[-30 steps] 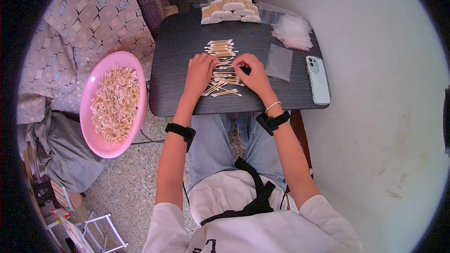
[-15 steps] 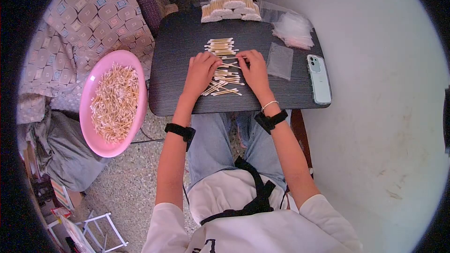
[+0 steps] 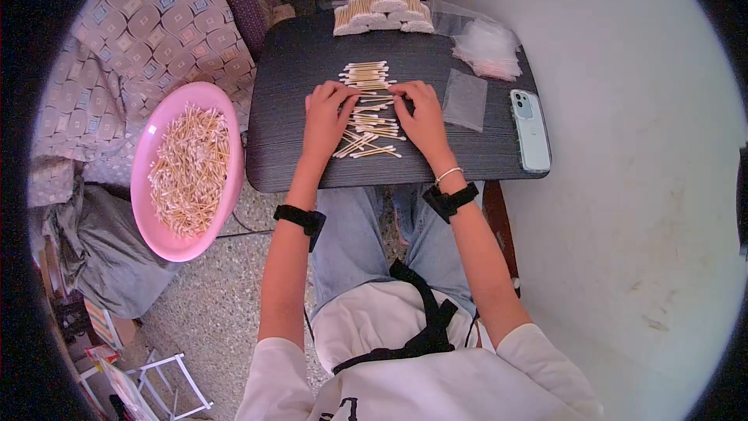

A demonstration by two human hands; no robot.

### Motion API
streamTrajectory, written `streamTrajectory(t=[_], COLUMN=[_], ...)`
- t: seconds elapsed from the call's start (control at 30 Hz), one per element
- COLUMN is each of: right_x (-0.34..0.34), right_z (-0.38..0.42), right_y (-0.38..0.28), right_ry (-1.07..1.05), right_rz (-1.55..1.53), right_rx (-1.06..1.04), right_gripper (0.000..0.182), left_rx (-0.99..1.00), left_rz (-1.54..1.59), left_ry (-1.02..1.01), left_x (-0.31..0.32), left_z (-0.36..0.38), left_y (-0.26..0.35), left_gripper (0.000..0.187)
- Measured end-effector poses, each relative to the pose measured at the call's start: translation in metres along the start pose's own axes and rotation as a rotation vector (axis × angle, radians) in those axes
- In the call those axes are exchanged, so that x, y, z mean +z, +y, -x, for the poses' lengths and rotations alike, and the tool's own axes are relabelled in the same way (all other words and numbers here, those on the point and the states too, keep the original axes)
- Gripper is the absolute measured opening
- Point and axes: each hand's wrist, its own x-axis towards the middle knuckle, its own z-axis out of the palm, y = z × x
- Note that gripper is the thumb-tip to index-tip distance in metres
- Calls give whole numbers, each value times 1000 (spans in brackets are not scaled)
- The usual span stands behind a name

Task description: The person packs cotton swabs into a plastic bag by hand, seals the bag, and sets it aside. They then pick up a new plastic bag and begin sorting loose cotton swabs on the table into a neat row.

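Note:
A column of loose cotton swabs (image 3: 374, 124) lies on the dark table (image 3: 288, 136), neatly side by side at the far end and crossed at the near end. My left hand (image 3: 329, 113) is at the column's left side, fingers curled, fingertips near the swab ends. On the right side my right hand (image 3: 418, 113) has its thumb and finger at the opposite ends of the swabs. Whether either hand grips a swab is too small to tell. An empty clear bag (image 3: 465, 100) lies flat to the right of my right hand.
Bundles of packed swabs (image 3: 384, 9) are stacked at the table's far edge. More clear bags (image 3: 488, 48) lie at the far right, with a phone (image 3: 531, 131) nearer. A pink tub (image 3: 140, 179) of swabs stands left of the table. A wall (image 3: 623, 148) rises on the right.
My left hand has shifted slightly left and away from the middle of the swabs. My right hand has moved slightly up and left. The swabs between the hands lie a little straighter.

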Motion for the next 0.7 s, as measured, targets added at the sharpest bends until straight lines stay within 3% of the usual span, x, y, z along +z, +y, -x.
streamTrajectory(t=[0.17,0.3,0.5,0.7], right_x=[1,-2,-6,-1], right_z=[0,1,-1,-1], right_y=[3,-2,-8,-5], right_ry=[-7,-69,-184,-144], right_rz=[-27,-79,61,29], right_rx=[19,72,-67,-47], right_gripper=[15,15,16,16], left_rx=[3,32,-29,-16], left_rz=[-69,-37,-22,-3], left_ry=[97,58,-49,-90], left_x=[0,-4,-5,-6], left_z=[-1,2,3,2], left_y=[9,9,9,8], left_gripper=[11,12,11,12])
